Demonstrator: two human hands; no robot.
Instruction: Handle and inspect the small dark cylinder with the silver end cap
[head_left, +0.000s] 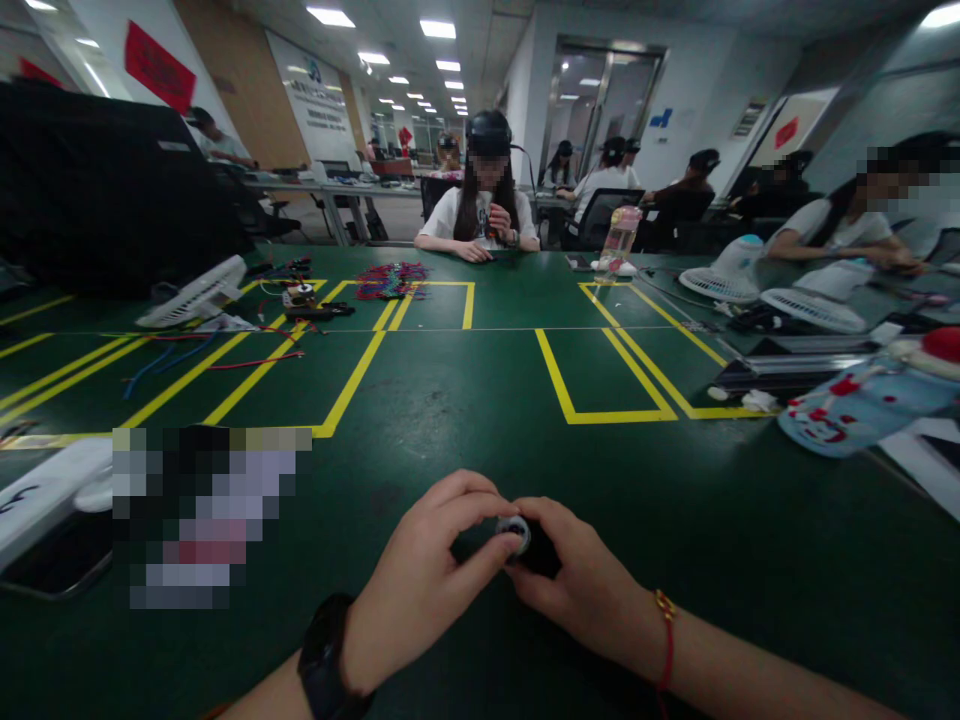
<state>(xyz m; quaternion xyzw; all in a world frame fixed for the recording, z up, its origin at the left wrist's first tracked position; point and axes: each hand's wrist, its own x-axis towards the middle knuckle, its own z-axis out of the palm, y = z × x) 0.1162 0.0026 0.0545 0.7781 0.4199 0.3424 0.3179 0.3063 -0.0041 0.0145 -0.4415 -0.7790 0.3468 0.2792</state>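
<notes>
A small round greyish piece with a dark centre [514, 532] is held between my two hands, a little above the green table [442, 400]. My left hand [420, 560] has its thumb and index finger closed on the near side and left of it. From the other side my right hand [570, 575] grips it, thumb below and fingers above. My fingers hide part of its edge, and its exact kind does not show. A dark watch [326, 655] is on my left wrist and a red cord bracelet [666, 640] on my right.
Yellow tape lines [622, 417] mark the table. A blue bottle [847, 400] and small fans [814, 305] are at right. At left lie a phone [56, 555], a white fan [195, 290] and wires [390, 280]. A person [480, 200] sits opposite; other people work behind.
</notes>
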